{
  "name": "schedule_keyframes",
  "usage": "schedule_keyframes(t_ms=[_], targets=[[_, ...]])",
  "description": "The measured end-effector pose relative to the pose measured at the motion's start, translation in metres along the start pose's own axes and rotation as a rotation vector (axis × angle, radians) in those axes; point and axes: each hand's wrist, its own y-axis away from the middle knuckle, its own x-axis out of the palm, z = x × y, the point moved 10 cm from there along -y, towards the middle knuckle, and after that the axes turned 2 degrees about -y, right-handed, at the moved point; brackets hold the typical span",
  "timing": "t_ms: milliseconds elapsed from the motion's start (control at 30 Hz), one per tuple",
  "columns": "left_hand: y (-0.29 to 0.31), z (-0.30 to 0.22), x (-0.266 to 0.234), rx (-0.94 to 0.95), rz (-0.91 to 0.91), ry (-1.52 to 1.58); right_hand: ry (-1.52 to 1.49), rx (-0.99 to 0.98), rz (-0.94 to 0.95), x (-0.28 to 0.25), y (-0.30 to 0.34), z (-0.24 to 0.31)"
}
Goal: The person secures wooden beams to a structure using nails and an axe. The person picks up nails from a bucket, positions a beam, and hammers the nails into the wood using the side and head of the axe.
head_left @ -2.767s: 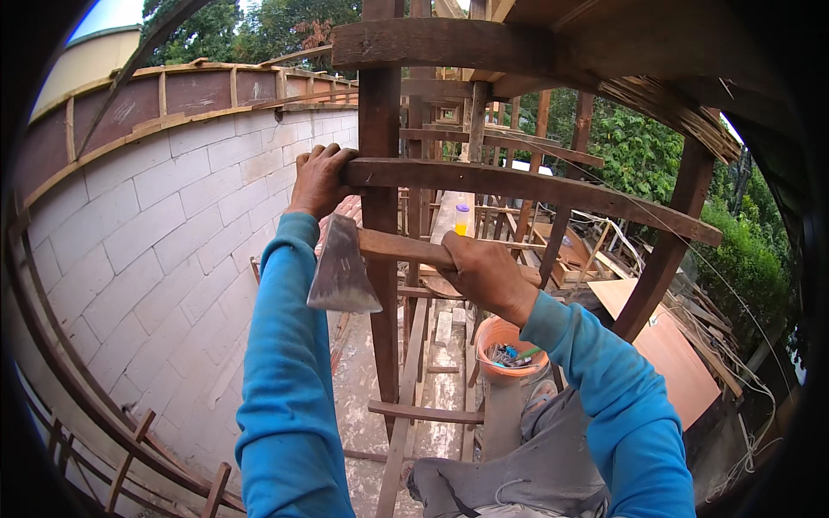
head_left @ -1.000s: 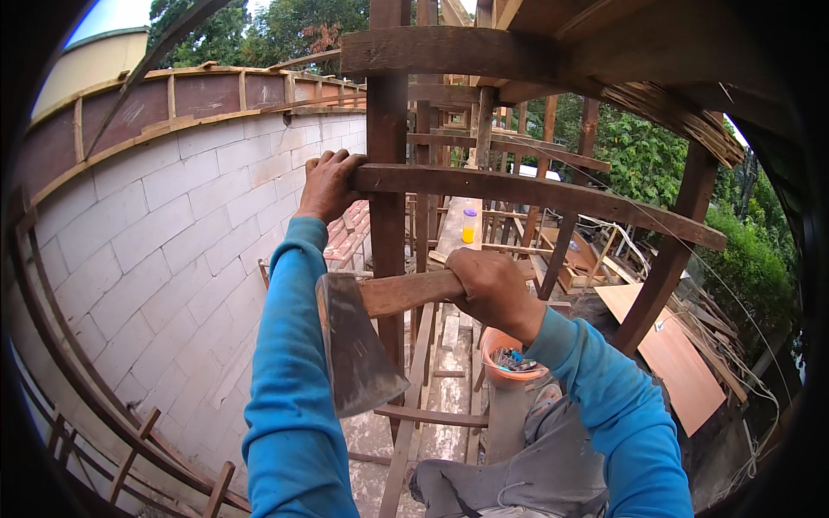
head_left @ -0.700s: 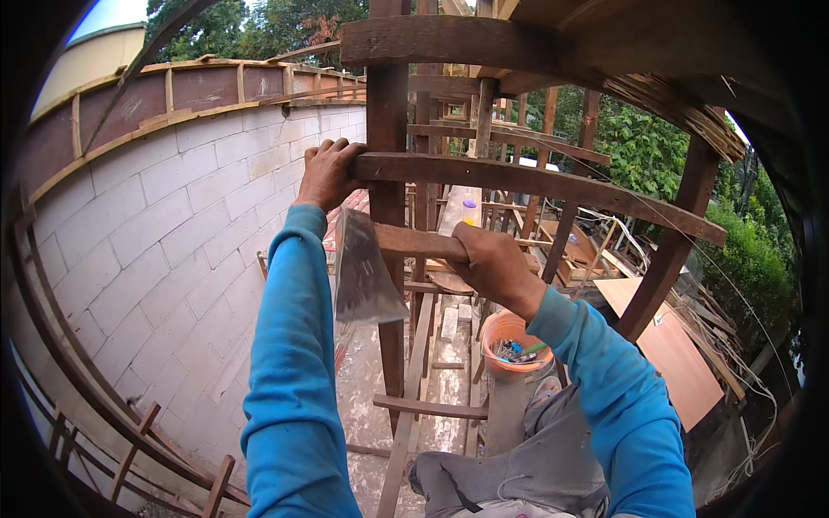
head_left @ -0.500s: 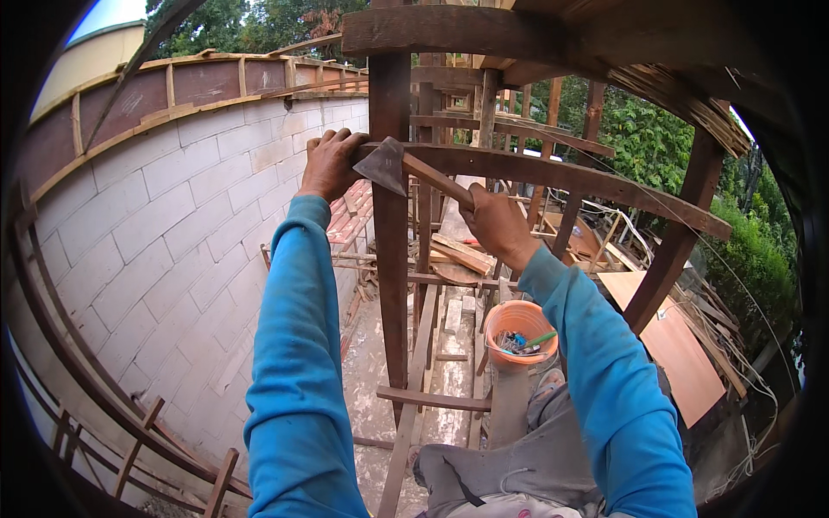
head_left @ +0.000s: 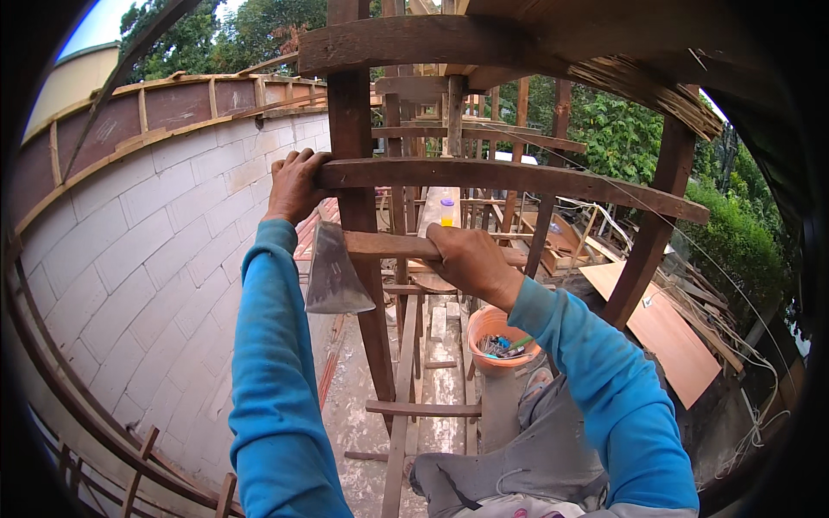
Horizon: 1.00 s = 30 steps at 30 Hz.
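Observation:
My right hand (head_left: 479, 263) is closed around the wooden handle of an axe (head_left: 337, 276). Its broad dark blade hangs edge down in front of a brown upright post (head_left: 356, 129), below the horizontal beam. My left hand (head_left: 296, 183) is closed on the left end of that wooden beam (head_left: 509, 177), where it meets the post; the fingertips are partly hidden behind the wood. From the post the beam runs right to another slanting post (head_left: 652, 224).
An orange bucket (head_left: 496, 366) of small tools and hardware sits below my right forearm. A pale block wall (head_left: 164, 285) rises on the left. Planks (head_left: 402, 406) lie lower down, a plywood sheet (head_left: 661, 341) to the right. Another timber (head_left: 414, 39) crosses overhead.
The axe has come down from the beam's end to below it, its blade turning edge down. My left hand stays on the beam's end. The whole view has shifted slightly.

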Motion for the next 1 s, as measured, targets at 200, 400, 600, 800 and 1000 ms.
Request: schedule_keyframes(t_ms=[200, 400, 600, 800, 1000], targets=[[-0.002, -0.003, 0.003, -0.004, -0.028, 0.001, -0.008, -0.117, 0.072, 0.004, 0.028, 0.039], [-0.002, -0.004, 0.003, -0.004, -0.004, 0.005, -0.028, 0.019, 0.110, 0.016, 0.034, 0.014], [-0.002, 0.000, 0.005, -0.002, 0.008, -0.030, -0.037, -0.121, -0.074, 0.004, 0.030, 0.019], [-0.003, 0.003, 0.007, -0.022, 0.015, -0.030, 0.233, 0.087, -0.074, 0.013, 0.010, -0.039], [-0.004, 0.000, 0.006, -0.017, 0.005, -0.043, 0.212, 0.058, -0.242, -0.012, 0.003, -0.044]])
